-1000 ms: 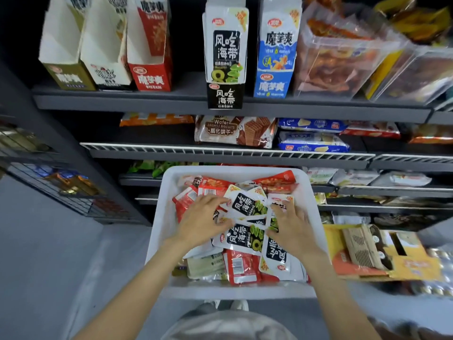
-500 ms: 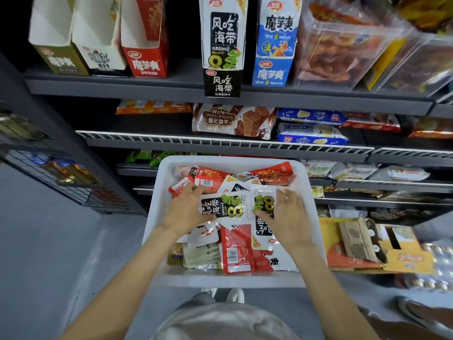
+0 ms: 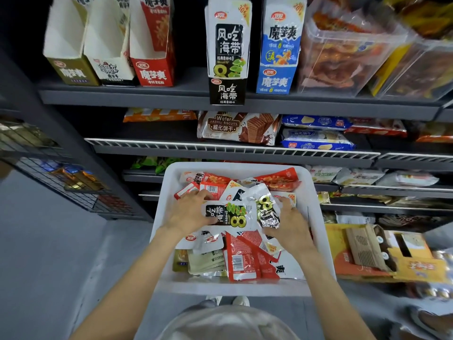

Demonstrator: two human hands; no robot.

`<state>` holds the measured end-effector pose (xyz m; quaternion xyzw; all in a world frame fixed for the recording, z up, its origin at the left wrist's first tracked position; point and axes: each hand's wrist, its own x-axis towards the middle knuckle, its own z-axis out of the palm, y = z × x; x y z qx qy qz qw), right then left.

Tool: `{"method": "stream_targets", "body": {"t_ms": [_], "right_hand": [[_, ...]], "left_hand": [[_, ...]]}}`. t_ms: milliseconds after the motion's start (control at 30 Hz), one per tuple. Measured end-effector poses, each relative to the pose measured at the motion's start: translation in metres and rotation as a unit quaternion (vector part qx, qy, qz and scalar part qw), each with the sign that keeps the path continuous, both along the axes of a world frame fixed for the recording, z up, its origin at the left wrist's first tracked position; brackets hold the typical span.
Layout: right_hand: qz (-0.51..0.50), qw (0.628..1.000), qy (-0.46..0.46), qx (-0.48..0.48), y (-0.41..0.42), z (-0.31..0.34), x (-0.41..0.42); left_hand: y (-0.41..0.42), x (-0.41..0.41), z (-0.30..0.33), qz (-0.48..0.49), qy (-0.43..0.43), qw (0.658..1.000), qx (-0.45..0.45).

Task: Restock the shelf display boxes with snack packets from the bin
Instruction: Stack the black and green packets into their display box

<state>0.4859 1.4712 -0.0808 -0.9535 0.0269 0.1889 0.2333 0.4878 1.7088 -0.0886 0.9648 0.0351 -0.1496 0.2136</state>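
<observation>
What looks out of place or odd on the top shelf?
The black-and-white display box sits forward of its neighbours, its base overhanging the top shelf edge. The blue box beside it stays behind the edge.

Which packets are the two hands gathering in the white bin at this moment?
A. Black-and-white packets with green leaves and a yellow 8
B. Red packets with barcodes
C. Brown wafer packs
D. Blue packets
A: the left hand and right hand both hold black-and-white seaweed packets above the red ones in the bin.

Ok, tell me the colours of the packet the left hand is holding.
White packet with a black label panel, green leaves and yellow-green rings, held by the left hand; head view.
</observation>
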Motion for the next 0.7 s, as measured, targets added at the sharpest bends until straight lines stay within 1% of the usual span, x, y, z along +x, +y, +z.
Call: {"method": "stream_targets", "body": {"t_ms": [33, 100, 133, 200, 233, 300, 367, 433, 467, 533, 633, 700], "right_hand": [[-0.016, 1.0, 0.0, 0.025, -0.005, 0.004, 0.002], [0.007, 1.0, 0.01, 0.026, -0.017, 0.011, 0.007], [0.032, 0.999, 0.02, 0.029, -0.024, 0.013, 0.01], [0.05, 0.995, 0.022, 0.081, -0.033, 0.022, 0.013], [0.047, 0.993, 0.003, 0.113, -0.036, 0.027, 0.016], [0.039, 0.986, -0.081, 0.143, -0.04, 0.038, 0.023], [0.052, 0.977, -0.12, 0.169, -0.037, 0.054, 0.029], [0.056, 0.963, -0.103, 0.244, -0.029, 0.07, 0.036], [0.053, 0.954, -0.094, 0.281, -0.024, 0.077, 0.04], [0.034, 0.937, -0.123, 0.326, -0.013, 0.091, 0.049], [0.007, 0.928, -0.206, 0.312, -0.001, 0.11, 0.068], [-0.012, 0.917, -0.242, 0.316, 0.003, 0.126, 0.081]], "left_hand": [[0.003, 0.001, 0.001, 0.014, 0.005, 1.0, -0.026], [0.012, 0.0, 0.004, 0.044, 0.015, 0.996, -0.082], [0.017, -0.002, 0.007, 0.062, 0.021, 0.99, -0.124], [0.027, -0.006, 0.016, 0.11, 0.015, 0.968, -0.226], [0.03, -0.008, 0.022, 0.13, -0.008, 0.954, -0.268], [0.033, -0.01, 0.037, 0.164, -0.07, 0.927, -0.33], [0.034, -0.006, 0.052, 0.186, -0.133, 0.9, -0.371], [0.037, 0.001, 0.068, 0.196, -0.184, 0.883, -0.384], [0.038, 0.006, 0.076, 0.196, -0.204, 0.881, -0.379], [0.042, 0.016, 0.092, 0.181, -0.235, 0.888, -0.352], [0.045, 0.031, 0.125, 0.143, -0.278, 0.9, -0.303], [0.044, 0.039, 0.15, 0.134, -0.31, 0.889, -0.31]]}}
